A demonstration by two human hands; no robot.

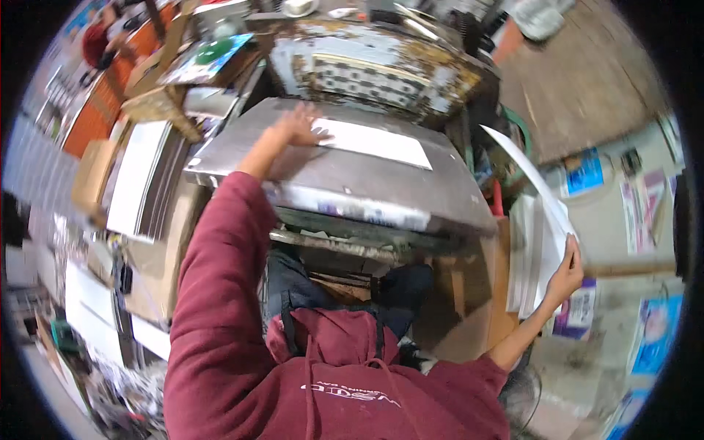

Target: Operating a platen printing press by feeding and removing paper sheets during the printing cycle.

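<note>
My left hand [297,127] reaches over the grey metal table [242,150] of a worn machine. Its fingers are spread, somewhat blurred, at the left end of a long white strip of paper or card [378,141], which lies flat near the machine's back plate. Out to the right, my right hand [566,273] pinches the edge of a white sheet [539,183]. That sheet stands up on edge and curves away toward the machine. Beside it is a stack of white sheets [519,253], partly hidden behind the lifted one.
The machine's upright back plate [374,70] has peeling paint and a patterned panel. White boards [139,176] and cardboard boxes [94,172] stand at the left. A brown wooden board [587,73] lies at the far right, above a pale surface with blue printed pieces [584,173].
</note>
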